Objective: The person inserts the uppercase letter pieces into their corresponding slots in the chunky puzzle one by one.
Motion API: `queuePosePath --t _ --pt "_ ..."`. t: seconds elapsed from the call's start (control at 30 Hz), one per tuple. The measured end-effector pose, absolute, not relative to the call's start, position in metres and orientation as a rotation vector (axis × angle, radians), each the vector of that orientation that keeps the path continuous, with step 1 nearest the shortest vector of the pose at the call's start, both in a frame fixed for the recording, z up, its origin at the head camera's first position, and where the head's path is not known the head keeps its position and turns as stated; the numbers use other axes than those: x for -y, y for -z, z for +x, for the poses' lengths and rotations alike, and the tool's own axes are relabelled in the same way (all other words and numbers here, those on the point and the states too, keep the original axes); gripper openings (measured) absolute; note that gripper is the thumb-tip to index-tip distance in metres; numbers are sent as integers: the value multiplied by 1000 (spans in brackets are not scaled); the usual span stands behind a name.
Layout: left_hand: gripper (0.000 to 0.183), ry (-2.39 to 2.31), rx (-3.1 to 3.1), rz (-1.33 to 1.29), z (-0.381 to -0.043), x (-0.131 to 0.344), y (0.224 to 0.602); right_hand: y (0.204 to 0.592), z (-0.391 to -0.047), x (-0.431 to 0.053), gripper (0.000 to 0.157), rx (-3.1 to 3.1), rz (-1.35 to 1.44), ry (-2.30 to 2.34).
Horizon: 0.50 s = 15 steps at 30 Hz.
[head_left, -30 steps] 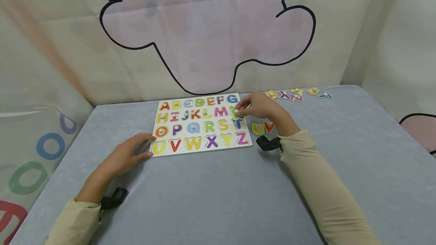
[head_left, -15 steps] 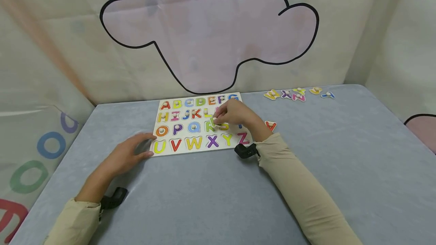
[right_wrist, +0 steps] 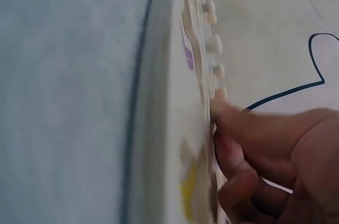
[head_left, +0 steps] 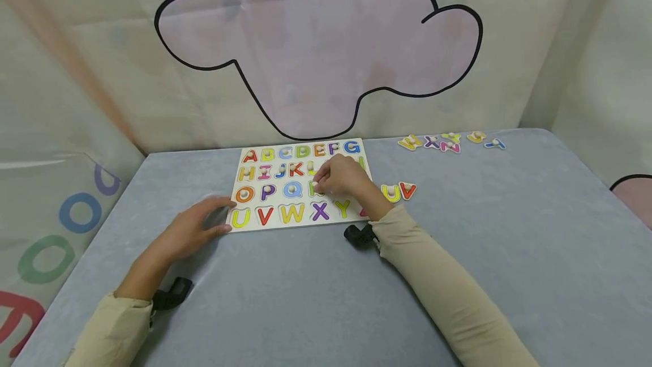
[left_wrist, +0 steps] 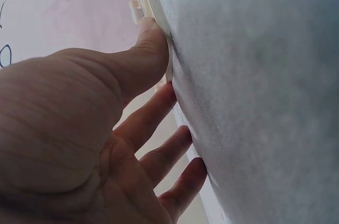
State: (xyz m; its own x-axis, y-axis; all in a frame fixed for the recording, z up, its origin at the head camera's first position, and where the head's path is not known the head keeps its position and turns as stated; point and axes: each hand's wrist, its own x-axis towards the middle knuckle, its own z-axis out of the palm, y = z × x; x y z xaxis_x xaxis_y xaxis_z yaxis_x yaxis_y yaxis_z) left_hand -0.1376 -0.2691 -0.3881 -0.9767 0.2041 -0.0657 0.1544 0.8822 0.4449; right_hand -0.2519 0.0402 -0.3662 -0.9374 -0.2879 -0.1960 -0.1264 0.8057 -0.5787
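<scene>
My right hand (head_left: 340,177) pinches the knob of a green letter R piece (head_left: 312,190) over the third row of the white alphabet puzzle board (head_left: 305,227). Its thumb and fingertips meet on the knob in the right wrist view, where the piece itself is mostly hidden. The hand covers several letters to its right. My left hand (head_left: 196,226) touches the board's left edge with thumb and fingertips. In the left wrist view its fingers (left_wrist: 151,115) lie fairly straight against the board's side, the thumb at the rim.
A yellow U piece (head_left: 390,193) and a red V piece (head_left: 407,190) lie right of the board. Farther back are several more, among them a yellow W (head_left: 410,142), a pink N (head_left: 450,146) and a blue piece (head_left: 494,144). A printed curtain (head_left: 305,61) stands behind the table.
My right hand has carried the green R piece left from the board's right side and lowered it at the third row. My left hand has stayed at the left edge.
</scene>
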Motion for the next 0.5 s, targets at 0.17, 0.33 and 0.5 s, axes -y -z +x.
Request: queuePosePath --t 0.17,0.33,0.5 --pt "52 -664 -2944 294 -138 267 388 369 -251 -42 8 -2735 -324 853" --pt "52 -666 -2945 315 -138 265 387 368 -249 -42 8 -2776 -314 798" --pt "51 -665 -2945 315 -138 266 387 366 -247 -41 8 -2775 -325 776"
